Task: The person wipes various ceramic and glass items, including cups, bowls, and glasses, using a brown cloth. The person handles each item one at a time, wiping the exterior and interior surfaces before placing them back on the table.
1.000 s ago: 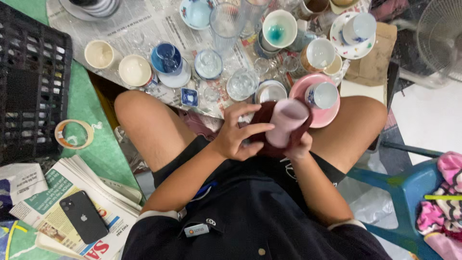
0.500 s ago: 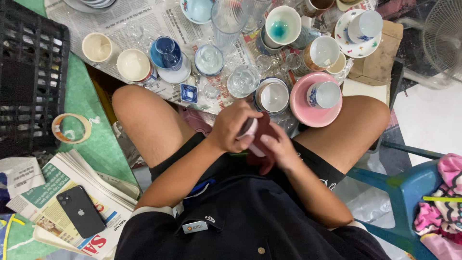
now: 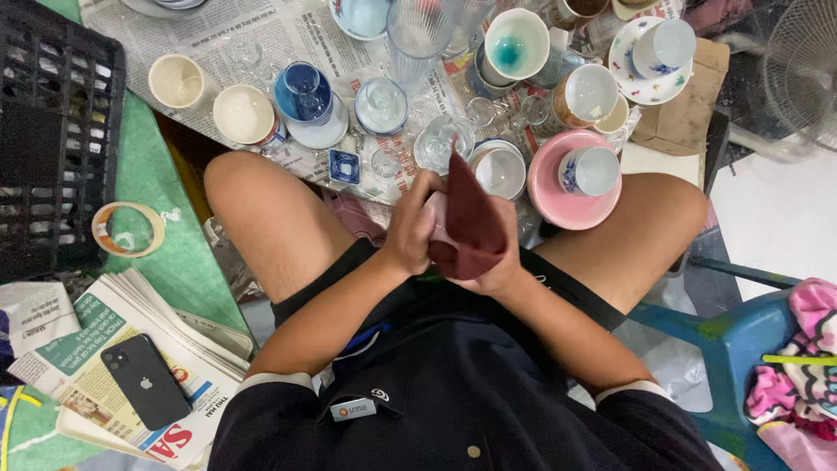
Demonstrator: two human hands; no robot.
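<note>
Both hands [image 3: 453, 240] clasp maroon cloth [image 3: 471, 222] between them.

I see my two hands, the left hand [image 3: 411, 234] and the right hand [image 3: 495, 270]. I count one dark red cloth [image 3: 471, 218], one pink plate [image 3: 558, 199], one black phone [image 3: 146, 380], one roll of tape [image 3: 127, 229], one black crate [image 3: 54, 131] and one blue chair [image 3: 741, 340].
</note>
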